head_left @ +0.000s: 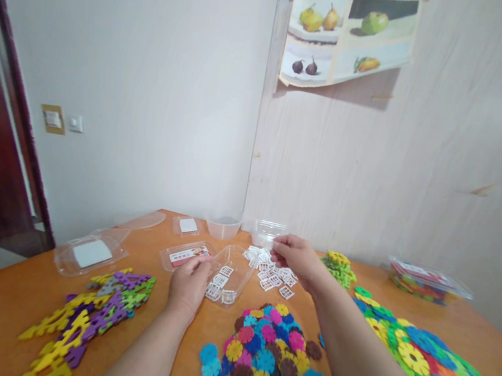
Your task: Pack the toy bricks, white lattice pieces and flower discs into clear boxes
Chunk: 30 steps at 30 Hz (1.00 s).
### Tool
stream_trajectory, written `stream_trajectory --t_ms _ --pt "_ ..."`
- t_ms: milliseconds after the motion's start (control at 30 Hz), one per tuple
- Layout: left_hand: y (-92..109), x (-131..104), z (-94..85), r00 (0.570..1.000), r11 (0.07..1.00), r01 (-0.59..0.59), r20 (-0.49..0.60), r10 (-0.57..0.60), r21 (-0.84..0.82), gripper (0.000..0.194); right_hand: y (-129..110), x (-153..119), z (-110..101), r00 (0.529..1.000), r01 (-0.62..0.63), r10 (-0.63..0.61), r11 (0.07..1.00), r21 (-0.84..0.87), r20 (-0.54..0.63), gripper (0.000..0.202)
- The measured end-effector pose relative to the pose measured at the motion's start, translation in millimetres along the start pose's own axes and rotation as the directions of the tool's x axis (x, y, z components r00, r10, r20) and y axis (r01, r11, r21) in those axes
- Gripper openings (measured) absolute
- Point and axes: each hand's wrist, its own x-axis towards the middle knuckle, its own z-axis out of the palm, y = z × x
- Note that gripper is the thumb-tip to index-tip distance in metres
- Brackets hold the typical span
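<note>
My left hand [188, 285] is closed on the left rim of a clear plastic box [243, 279], which lies open and tilted on the table. Inside that box are several small white window-shaped plastic pieces [220, 281]. My right hand [298, 257] hovers at the back edge of a loose pile of the same white pieces [271, 277], just right of the box. Its thumb and fingertips are pinched together, and whatever they hold is too small to make out. A clear lid with a red and white label [189, 254] lies left of the box.
Colourful notched discs [265, 360] are heaped in front, with larger flower discs [436, 360] at right. Purple, yellow and green interlocking pieces [100, 316] lie at left. Along the back stand a clear tub [223, 228], green pieces [339, 269] and a filled box [429, 283].
</note>
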Motion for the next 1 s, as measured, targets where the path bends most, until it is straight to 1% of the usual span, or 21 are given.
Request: stream_trajectory --t_ms 33,67,100,133,167,200,233,267,333,367,467,600,800,1000 --pt "0 0 -0.1 1.0 1.0 0.004 0.0 -0.004 0.007 0.026 -7 -3 0 0.999 0.012 -0.017 0.985 0.174 0.03 0.015" --pt "0 0 -0.3 1.0 1.0 0.009 -0.001 -0.009 0.015 0.027 -12 -4 0 0.999 0.008 -0.018 0.967 0.256 0.037 0.017" --pt "0 0 -0.4 1.0 1.0 0.013 -0.001 -0.013 0.022 0.027 -14 -5 -2 0.999 0.003 -0.013 0.96 0.28 0.034 0.017" --pt "-1 0 -0.5 1.0 0.999 0.014 0.0 -0.014 0.029 0.027 -14 -4 -5 1.0 -0.004 0.001 0.978 0.209 0.016 0.015" --pt "-1 1 -0.5 1.0 0.999 0.015 0.001 -0.015 0.034 0.027 -10 -3 -8 1.0 -0.013 0.013 0.998 0.061 -0.005 0.012" --pt "-2 1 -0.5 1.0 0.999 0.012 0.001 -0.012 0.039 0.027 -5 -1 -11 1.0 -0.024 0.022 0.993 -0.117 -0.018 0.011" --pt "-3 1 -0.5 1.0 0.999 0.007 0.003 -0.008 0.043 0.027 1 1 -14 0.999 -0.03 0.025 0.953 -0.301 -0.022 0.012" --pt "-3 1 -0.5 1.0 0.999 0.002 0.003 -0.002 0.047 0.026 8 3 -17 0.999 -0.031 0.036 0.888 -0.459 0.003 0.014" --pt "-4 2 -0.2 1.0 0.999 -0.006 0.001 0.006 0.049 0.025 20 4 -20 0.996 -0.035 0.079 0.808 -0.588 0.049 0.015" --pt "-4 2 0.0 1.0 0.999 -0.007 0.002 0.007 0.045 0.025 24 4 -21 0.992 -0.038 0.104 0.789 -0.614 0.072 0.016" --pt "-4 2 0.6 1.0 1.0 -0.003 0.004 0.003 0.027 0.025 29 -1 -21 0.979 -0.045 0.164 0.755 -0.654 0.122 0.021" --pt "-2 1 0.8 1.0 1.0 -0.003 0.015 0.003 0.004 0.026 29 -9 -18 0.955 -0.054 0.237 0.728 -0.683 0.178 0.023" --pt "-3 1 0.1 1.0 0.999 0.009 0.013 -0.009 0.033 0.026 31 -9 -15 0.93 -0.084 0.306 0.717 -0.692 0.205 0.015" --pt "-5 1 0.2 0.999 0.999 0.022 0.022 -0.023 0.03 0.026 35 -7 -20 0.905 -0.114 0.359 0.72 -0.685 0.226 0.015"
